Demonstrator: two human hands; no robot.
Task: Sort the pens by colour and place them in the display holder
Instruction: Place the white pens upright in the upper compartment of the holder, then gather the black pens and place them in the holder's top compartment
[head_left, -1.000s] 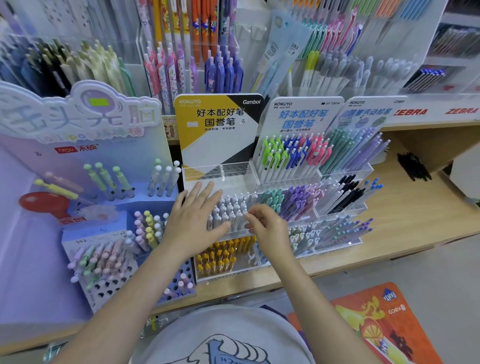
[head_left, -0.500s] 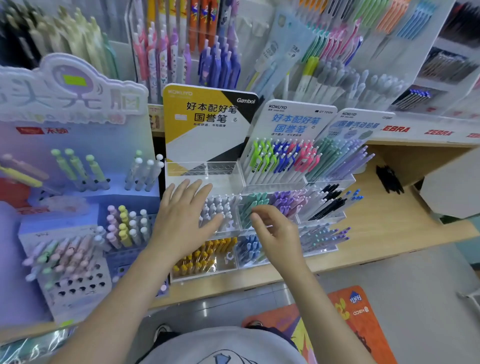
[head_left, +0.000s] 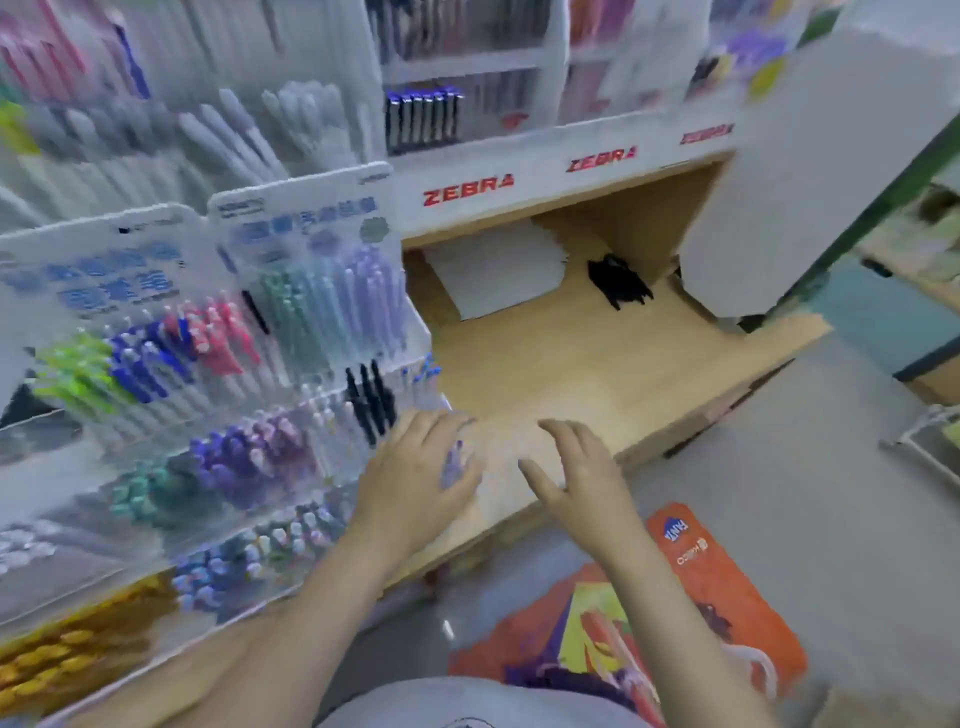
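The wooden shelf (head_left: 597, 364) runs before you, with the clear display holder (head_left: 218, 415) on its left side, its tiers filled with pens (head_left: 244, 457) grouped by colour. Your left hand (head_left: 415, 483) hovers spread at its right end, your right hand (head_left: 576, 467) loosely open beside it; blur hides any contact.

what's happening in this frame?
A person stands at a shop shelf, restocking a clear display holder of pens grouped by colour. Both hands are out over the wooden shelf at the holder's right end. The left hand is by the holder's edge with fingers spread; the right hand hovers open beside it. Neither clearly holds a pen, though the frame is blurred. A loose pile of black pens lies further back on the shelf.
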